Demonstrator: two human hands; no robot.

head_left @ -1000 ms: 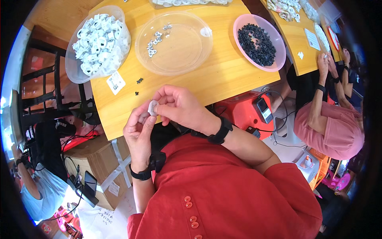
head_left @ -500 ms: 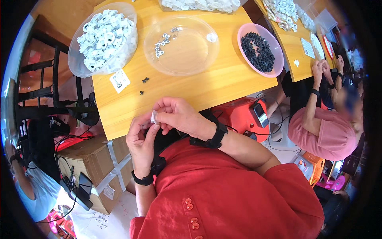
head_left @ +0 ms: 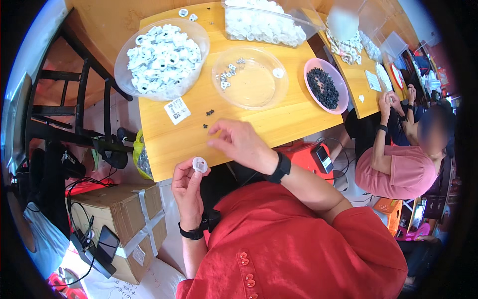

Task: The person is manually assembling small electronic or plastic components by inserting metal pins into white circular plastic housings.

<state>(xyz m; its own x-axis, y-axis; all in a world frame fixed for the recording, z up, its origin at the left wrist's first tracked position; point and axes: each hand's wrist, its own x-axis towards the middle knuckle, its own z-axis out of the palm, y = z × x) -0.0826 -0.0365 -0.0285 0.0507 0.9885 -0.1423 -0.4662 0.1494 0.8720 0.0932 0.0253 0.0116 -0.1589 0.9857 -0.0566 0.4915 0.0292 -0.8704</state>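
My left hand [head_left: 188,194] pinches a small round white plastic cap [head_left: 199,165] between thumb and fingers, just in front of the table edge. Its hollow side shows. Above and to the right, my right hand [head_left: 242,145] hovers by the table edge, thumb and index finger apart, with nothing visible between them. Beyond its fingertips lie small black plastic pieces [head_left: 210,112] on the yellow wooden table [head_left: 164,144]. Farther off, a shallow clear bowl [head_left: 259,105] contains several small metallic-looking parts [head_left: 228,74] and a white disc [head_left: 278,73].
A clear tub of white plastic parts [head_left: 164,60] stands at far left, a box of white rings [head_left: 264,25] at the back. Black pieces [head_left: 322,87] fill a pink bowl [head_left: 343,99] on the right. A taped carton [head_left: 114,209] stands lower left. A person in pink [head_left: 398,169] sits right.
My right hand has let go of the white cap and moved right, its fingers opening. The left hand keeps the cap, now turned with its hollow side showing. The view has shifted.
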